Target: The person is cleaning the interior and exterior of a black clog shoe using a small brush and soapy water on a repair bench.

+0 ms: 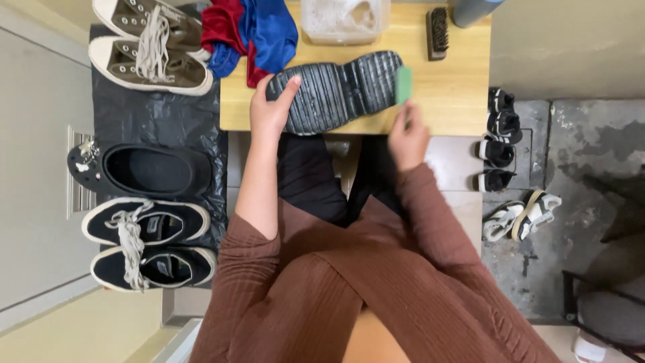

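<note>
On the near edge of the small wooden table (457, 101) a black shoe (336, 91) lies sole-up, its ridged tread facing the camera and its length running along that edge. From the head camera, the left hand (271, 111) grips the shoe's left end — thumb laid across the tread, fingers wrapped under and out of sight. The right hand (408, 140) is at the shoe's right end, fingers closed on a small green sponge (404, 85) that touches the sole; the sponge is a little blurred.

At the table's far edge stand a clear plastic tub (344, 19) of foamy water and, just beside it toward the far right corner, a dark bristle brush (437, 30). A red and blue cloth (252, 33) is bunched on the far left corner, spilling over the side.

Left of the table a black plastic sheet (154, 121) covers the floor and carries a pair of brown sneakers (149, 47), a black clog (148, 170) and a pair of black sneakers (149, 245) with pale laces. Right of the table, on grey floor, lie small black sandals (498, 138) and a pair of white sandals (521, 215). Brown ribbed sleeves (430, 228) cover both arms, the left pushed up the forearm.
</note>
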